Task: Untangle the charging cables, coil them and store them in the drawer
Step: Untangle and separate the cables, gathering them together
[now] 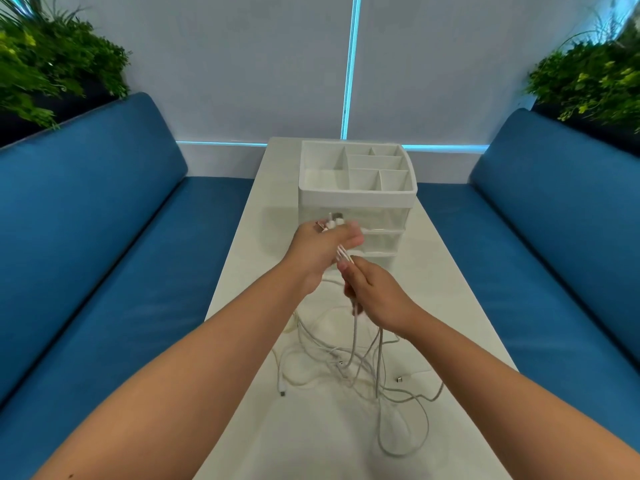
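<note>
L hand (320, 247) gripping bunch of plug ends (333, 220) of the charging cables (360, 362), raised just in front of drawer organizer (356, 199). R hand (375, 297) pinching the same strands just below L, fingers curled round them. Rest of cables hanging down and lying tangled on white table (450, 306), w/ loose connectors (399, 379) beside. Organizer drawers looking closed. Blue sofas (104, 237) both sides.

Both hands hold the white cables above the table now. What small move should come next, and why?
Probably slide the right hand down the cables, away from the left hand, which grips the plug ends. The lower lengths lie crossed and looped on the table, so nothing can be coiled yet.
</note>
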The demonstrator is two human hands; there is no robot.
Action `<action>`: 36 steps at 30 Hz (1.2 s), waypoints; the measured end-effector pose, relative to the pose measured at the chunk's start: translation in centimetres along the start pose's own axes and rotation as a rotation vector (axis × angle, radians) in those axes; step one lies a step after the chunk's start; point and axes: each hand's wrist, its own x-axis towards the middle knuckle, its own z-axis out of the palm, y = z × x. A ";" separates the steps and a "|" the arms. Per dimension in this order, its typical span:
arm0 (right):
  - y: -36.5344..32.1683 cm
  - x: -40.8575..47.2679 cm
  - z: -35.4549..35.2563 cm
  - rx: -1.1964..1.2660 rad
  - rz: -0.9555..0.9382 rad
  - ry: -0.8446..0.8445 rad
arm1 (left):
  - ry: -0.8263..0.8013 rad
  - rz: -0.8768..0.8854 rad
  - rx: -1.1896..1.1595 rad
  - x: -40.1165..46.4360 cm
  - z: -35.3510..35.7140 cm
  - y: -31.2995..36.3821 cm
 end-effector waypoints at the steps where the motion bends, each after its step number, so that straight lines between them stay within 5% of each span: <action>1: 0.0 0.0 -0.1 0.163 0.024 -0.044 | -0.032 -0.026 -0.090 -0.2 0.1 0.1; 5: -0.9 -0.2 -1.0 0.668 0.152 -0.201 | -0.029 -0.140 -0.260 -0.4 -0.1 1.6; 10: -1.8 -0.2 -1.2 0.776 0.249 -0.309 | 0.016 -0.086 -0.364 0.0 0.0 2.2; 16: -1.5 0.0 -1.5 0.312 0.181 -0.281 | 0.129 0.108 -0.027 -0.2 -0.5 1.6; 21: -1.5 -0.1 1.1 -0.210 -0.081 0.162 | 0.365 0.152 -0.102 0.2 -0.1 1.5; 25: -1.3 0.2 1.5 -0.163 0.000 0.273 | 0.062 -0.088 -0.197 0.6 -0.8 2.3; 29: -1.8 1.1 0.2 0.216 0.181 0.203 | -0.212 -0.110 -0.443 0.5 -2.4 1.8; 36: -1.7 0.5 0.6 0.582 0.241 0.049 | -0.365 -0.088 -0.175 0.0 -2.8 -1.4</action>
